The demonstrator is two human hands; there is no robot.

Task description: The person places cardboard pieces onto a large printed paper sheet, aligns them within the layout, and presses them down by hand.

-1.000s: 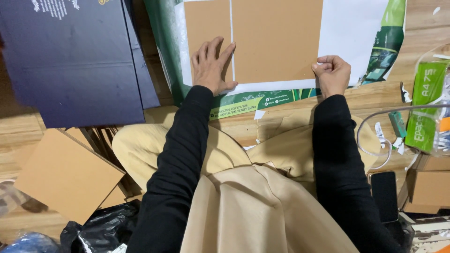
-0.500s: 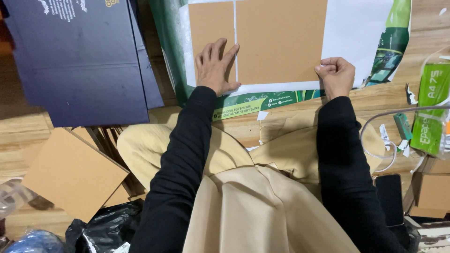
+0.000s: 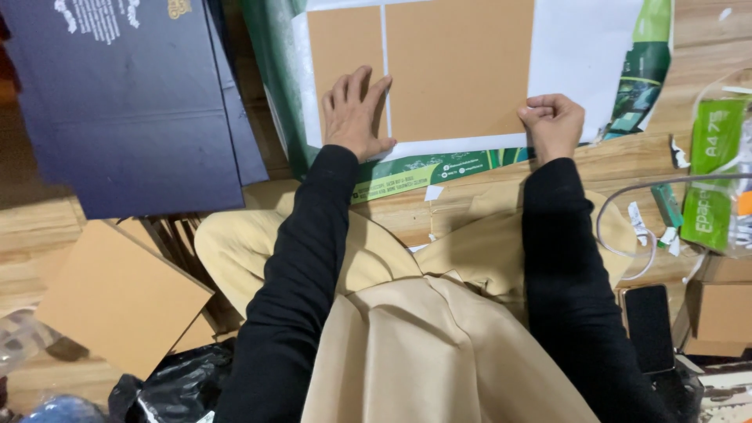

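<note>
Two tan cardboard panels lie side by side on a white sheet point(image 3: 583, 55) on the floor, a narrow one point(image 3: 341, 51) on the left and a wide one point(image 3: 458, 66) on the right. My left hand point(image 3: 355, 116) rests flat with fingers spread over the narrow panel and the gap between the two. At the wide panel's lower right corner my right hand point(image 3: 552, 125) is curled into a fist; whether it holds anything I cannot tell. A green printed sheet point(image 3: 439, 168) lies under the white one.
A dark blue flattened box point(image 3: 133, 102) lies at the upper left. A brown cardboard piece point(image 3: 117, 298) and a black plastic bag point(image 3: 172, 388) sit at the lower left. On the right are a green packet point(image 3: 713, 180), a white cable point(image 3: 627, 251), a black phone point(image 3: 648, 325) and small boxes point(image 3: 721, 313).
Both hands keep their places on the cardboard. The view has shifted slightly.
</note>
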